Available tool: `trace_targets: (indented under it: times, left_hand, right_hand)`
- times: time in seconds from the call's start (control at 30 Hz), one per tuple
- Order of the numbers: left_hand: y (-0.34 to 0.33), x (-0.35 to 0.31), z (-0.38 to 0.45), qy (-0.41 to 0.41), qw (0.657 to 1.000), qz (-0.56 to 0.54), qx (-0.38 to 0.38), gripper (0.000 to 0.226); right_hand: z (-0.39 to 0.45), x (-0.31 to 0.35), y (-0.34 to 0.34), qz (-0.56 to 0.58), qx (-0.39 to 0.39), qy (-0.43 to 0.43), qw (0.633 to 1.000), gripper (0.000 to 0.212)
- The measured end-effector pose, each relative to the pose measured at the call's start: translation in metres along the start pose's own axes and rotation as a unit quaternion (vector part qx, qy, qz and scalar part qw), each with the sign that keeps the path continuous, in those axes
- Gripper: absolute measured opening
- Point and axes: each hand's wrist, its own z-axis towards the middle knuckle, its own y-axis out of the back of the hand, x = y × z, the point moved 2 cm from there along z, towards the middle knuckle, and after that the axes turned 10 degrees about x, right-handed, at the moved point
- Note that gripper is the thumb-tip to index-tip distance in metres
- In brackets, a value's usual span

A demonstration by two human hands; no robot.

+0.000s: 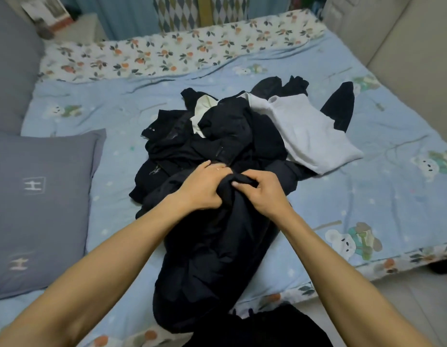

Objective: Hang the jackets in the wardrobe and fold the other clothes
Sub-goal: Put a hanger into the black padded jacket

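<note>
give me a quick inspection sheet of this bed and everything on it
surface: bed with a light blue quilt, floral edge at the far and near sides
job's things: pile of dark clothes mid-bed; grey top lying on its right side; black garment reaching toward the near edge
clutter: grey pillow at the left
grippers: left hand and right hand both grip the top of the black garment
cables: nothing seen
surroundings: patterned curtain behind the bed, pale wall to the right
</note>
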Motion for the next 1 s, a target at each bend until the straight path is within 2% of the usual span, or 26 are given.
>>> trace_targets:
  times: [0.03, 0.07, 0.1, 0.23, 0.3, 0.33, 0.4, 0.47, 0.53, 0.57, 0.63, 0.67, 0.7, 0.73, 0.77, 0.83, 0.87, 0.93, 0.97, 1.0]
  left_hand:
    - [0.006, -0.001, -0.001, 0.019, 0.999, 0.013, -0.029, 0.03]
    - [0.007, 0.0, -0.005, 0.042, 0.997, 0.019, -0.061, 0.015]
    - [0.003, 0.002, -0.012, 0.064, 0.993, 0.017, -0.095, 0.012]
    - [-0.044, 0.009, -0.056, 0.096, 0.972, -0.018, -0.214, 0.023]
    - [-0.075, 0.01, -0.077, 0.117, 0.968, -0.004, -0.221, 0.027]
    - [-0.087, 0.009, -0.083, 0.126, 0.973, 0.014, -0.193, 0.026]
    - [-0.112, 0.005, -0.09, 0.148, 0.985, 0.034, -0.087, 0.022]
    - [-0.124, 0.002, -0.09, 0.157, 0.988, 0.01, -0.007, 0.018]
    - [-0.128, 0.004, -0.091, 0.147, 0.989, -0.024, 0.016, 0.027]
    - [-0.129, 0.008, -0.091, 0.143, 0.99, -0.012, 0.017, 0.04]
    - [-0.129, 0.021, -0.093, 0.188, 0.982, 0.021, -0.014, 0.087]
    - [-0.129, 0.03, -0.097, 0.247, 0.968, -0.019, -0.042, 0.104]
    - [-0.129, 0.039, -0.101, 0.304, 0.945, -0.097, -0.067, 0.109]
    - [-0.129, 0.043, -0.103, 0.34, 0.919, -0.186, -0.077, 0.098]
    - [-0.128, 0.045, -0.103, 0.35, 0.897, -0.262, -0.07, 0.073]
    - [-0.115, 0.03, -0.09, 0.324, 0.89, -0.31, -0.08, 0.016]
    - [-0.106, 0.023, -0.081, 0.307, 0.892, -0.317, -0.099, 0.005]
    - [-0.085, 0.004, -0.061, 0.232, 0.896, -0.356, -0.13, 0.013]
    - [-0.076, -0.004, -0.056, 0.174, 0.897, -0.383, -0.134, 0.013]
    - [-0.069, -0.011, -0.054, 0.12, 0.895, -0.409, -0.132, 0.012]
  right_hand:
    - [0.001, 0.001, 0.002, -0.02, 0.004, -0.006, 1.0, 0.011]
    - [0.0, -0.001, 0.005, -0.049, 0.024, -0.024, 0.998, 0.015]
    - [-0.003, -0.006, 0.007, -0.08, 0.063, -0.05, 0.993, 0.022]
    - [-0.025, -0.037, 0.007, -0.202, 0.233, -0.162, 0.937, 0.049]
    - [-0.034, -0.05, -0.002, -0.267, 0.255, -0.187, 0.91, 0.043]
    - [-0.037, -0.052, -0.009, -0.292, 0.241, -0.188, 0.906, 0.034]
    - [-0.047, -0.057, -0.026, -0.319, 0.192, -0.183, 0.91, 0.019]
    - [-0.061, -0.062, -0.04, -0.306, 0.146, -0.194, 0.921, 0.017]
    - [-0.077, -0.069, -0.047, -0.278, 0.108, -0.209, 0.931, 0.018]
    - [-0.085, -0.072, -0.046, -0.265, 0.081, -0.218, 0.936, 0.018]
    - [-0.095, -0.075, -0.038, -0.228, 0.009, -0.225, 0.947, 0.017]
    - [-0.098, -0.077, -0.032, -0.214, -0.02, -0.227, 0.95, 0.017]
    - [-0.101, -0.077, -0.027, -0.205, -0.036, -0.233, 0.95, 0.018]
    - [-0.101, -0.076, -0.024, -0.204, -0.036, -0.24, 0.948, 0.019]
    - [-0.097, -0.073, -0.024, -0.214, -0.019, -0.245, 0.946, 0.022]
    - [-0.086, -0.06, -0.026, -0.257, 0.049, -0.233, 0.937, 0.047]
    - [-0.077, -0.052, -0.032, -0.264, 0.089, -0.215, 0.936, 0.064]
    - [-0.067, -0.035, -0.039, -0.233, 0.133, -0.193, 0.944, 0.088]
    - [-0.064, -0.031, -0.039, -0.201, 0.119, -0.188, 0.954, 0.087]
    - [-0.063, -0.028, -0.034, -0.172, 0.084, -0.183, 0.964, 0.077]
